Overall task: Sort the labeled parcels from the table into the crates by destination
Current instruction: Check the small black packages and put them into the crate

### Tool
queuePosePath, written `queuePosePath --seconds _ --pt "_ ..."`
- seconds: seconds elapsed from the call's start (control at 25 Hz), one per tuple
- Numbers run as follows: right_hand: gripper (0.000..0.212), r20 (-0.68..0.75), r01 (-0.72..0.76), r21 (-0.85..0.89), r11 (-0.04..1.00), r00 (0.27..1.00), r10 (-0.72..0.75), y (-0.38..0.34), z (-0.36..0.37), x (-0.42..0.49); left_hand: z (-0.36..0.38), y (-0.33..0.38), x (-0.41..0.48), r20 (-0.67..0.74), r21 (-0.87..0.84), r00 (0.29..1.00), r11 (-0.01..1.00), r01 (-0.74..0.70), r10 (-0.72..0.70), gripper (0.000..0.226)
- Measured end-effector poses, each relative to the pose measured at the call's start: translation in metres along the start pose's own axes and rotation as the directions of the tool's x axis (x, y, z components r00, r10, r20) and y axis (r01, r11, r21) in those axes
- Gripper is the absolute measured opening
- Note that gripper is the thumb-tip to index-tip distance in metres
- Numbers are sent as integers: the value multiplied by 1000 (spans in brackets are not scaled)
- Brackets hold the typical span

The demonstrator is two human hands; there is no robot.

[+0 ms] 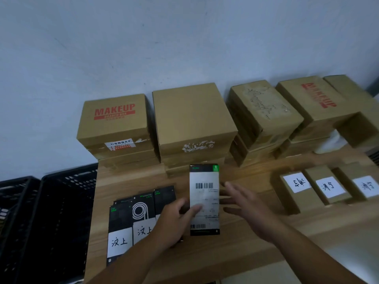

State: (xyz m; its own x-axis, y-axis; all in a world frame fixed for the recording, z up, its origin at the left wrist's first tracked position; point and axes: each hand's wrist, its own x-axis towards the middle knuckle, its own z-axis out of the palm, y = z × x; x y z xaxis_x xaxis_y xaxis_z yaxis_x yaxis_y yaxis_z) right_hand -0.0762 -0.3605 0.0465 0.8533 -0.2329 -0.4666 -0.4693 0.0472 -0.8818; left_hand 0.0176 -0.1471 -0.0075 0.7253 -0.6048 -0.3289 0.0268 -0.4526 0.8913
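Left hand (174,220) grips the parcel (204,181) at its left edge, thumb across the label face. Right hand (248,208) hovers just right of the parcel, fingers straight and spread. Both forearms extend toward the parcel.

Pale wall (143,48), wooden table (246,242)

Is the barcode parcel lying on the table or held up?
Held up: the left hand grips the barcode parcel, whose top edge overlaps the cardboard boxes behind.

Brown cartons (264,111) stacked against pale wall (143,37); MAKEUP carton (114,126) at left end; torn label (198,145) on middle carton (190,115)
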Motion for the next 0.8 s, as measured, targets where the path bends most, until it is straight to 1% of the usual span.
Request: queuePosePath --seconds 0.04,0.08,0.12,0.16,0.24,0.36,0.44,0.52,0.56,0.64,0.72,0.8 --pt "42 -15 47 -20 999 999 -47 9 4 -3 3 1 -2 -3 -85 999 995 48 -49 43" --pt "54 -22 94 -38 995 995 -95 18 10 -8 5 3 -4 -2 -140 997 987 74 -75 45" --pt "62 -23 141 -47 989 990 -143 27 16 -11 8 4 -7 -2 -173 997 982 79 -81 45" --pt "64 -38 189 -38 981 981 -190 33 21 -15 9 5 -9 -6 -191 997 979 78 -80 44" --pt "59 -85 247 -7 969 965 -246 41 28 -17 9 8 -15 -41 -195 997 979 62 -71 40" --pt "53 -94 224 70 972 972 -218 42 40 -11 0 7 -31 -120 -194 990 980 43 -68 34" --pt "51 -73 188 108 976 981 -181 40 50 -5 -12 -1 -45 -232 -135 969 989 53 -84 34" --pt "49 -38 176 115 978 984 -172 38 66 -1 -27 -17 -66 -367 -47 926 996 82 -94 32" --pt "48 -19 175 116 978 985 -174 38 75 1 -35 -26 -78 -425 16 902 996 92 -77 29" --pt "48 21 176 115 978 983 -180 37 96 3 -50 -43 -103 -511 198 859 976 96 19 24" --pt "49 82 177 93 980 979 -184 40 123 4 -65 -59 -128 -559 351 822 929 115 109 26" --pt "49 130 176 56 983 975 -182 42 151 1 -80 -74 -154 -607 401 784 902 159 132 30"
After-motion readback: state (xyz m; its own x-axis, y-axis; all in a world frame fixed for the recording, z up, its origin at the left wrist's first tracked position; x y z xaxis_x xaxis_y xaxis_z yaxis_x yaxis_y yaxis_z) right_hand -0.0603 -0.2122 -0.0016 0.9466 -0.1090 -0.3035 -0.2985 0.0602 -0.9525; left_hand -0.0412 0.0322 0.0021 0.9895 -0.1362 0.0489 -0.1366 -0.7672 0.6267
